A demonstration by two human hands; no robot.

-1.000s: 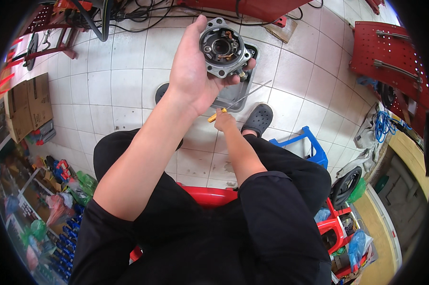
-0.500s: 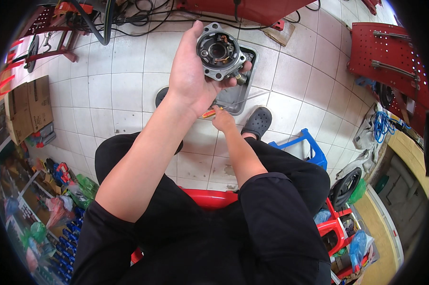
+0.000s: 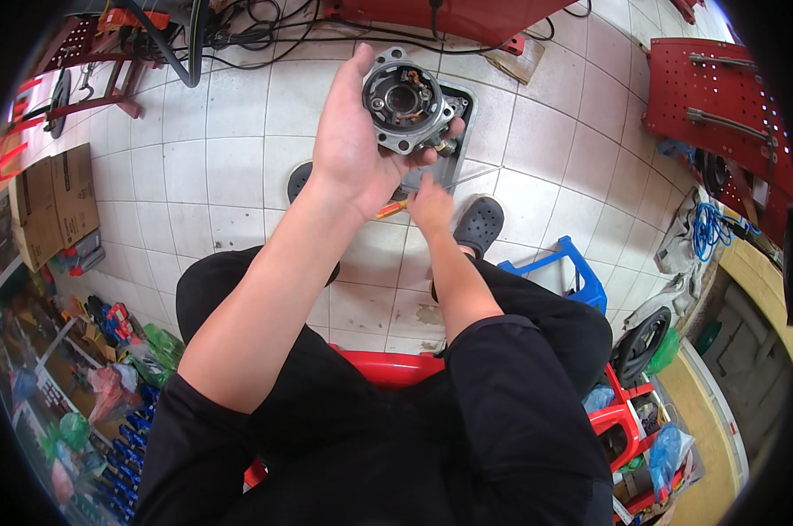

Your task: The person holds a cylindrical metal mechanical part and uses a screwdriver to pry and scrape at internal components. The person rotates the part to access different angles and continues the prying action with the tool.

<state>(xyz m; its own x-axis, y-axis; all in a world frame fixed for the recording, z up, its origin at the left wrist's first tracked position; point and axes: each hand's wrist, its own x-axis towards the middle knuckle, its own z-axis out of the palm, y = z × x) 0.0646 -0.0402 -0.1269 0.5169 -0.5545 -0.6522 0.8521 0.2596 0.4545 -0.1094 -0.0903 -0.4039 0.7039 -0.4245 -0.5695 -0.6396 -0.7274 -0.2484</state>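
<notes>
Housing [image 3: 403, 99], open face up, is clamped in the left hand [image 3: 351, 149], thumb on one side and fingertips on the other, raised and partly hiding the tray [image 3: 443, 168] on the floor [image 3: 353, 298]. By the tray's near edge, the right hand [image 3: 430, 207] covers part of a screwdriver [image 3: 391, 209]; I cannot tell whether its fingers grip it. A shoe [image 3: 480, 225] stands near the tray's near right corner.

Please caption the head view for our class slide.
Left hand holding a round metal housing, right hand holding a long-shafted screwdriver.
</notes>
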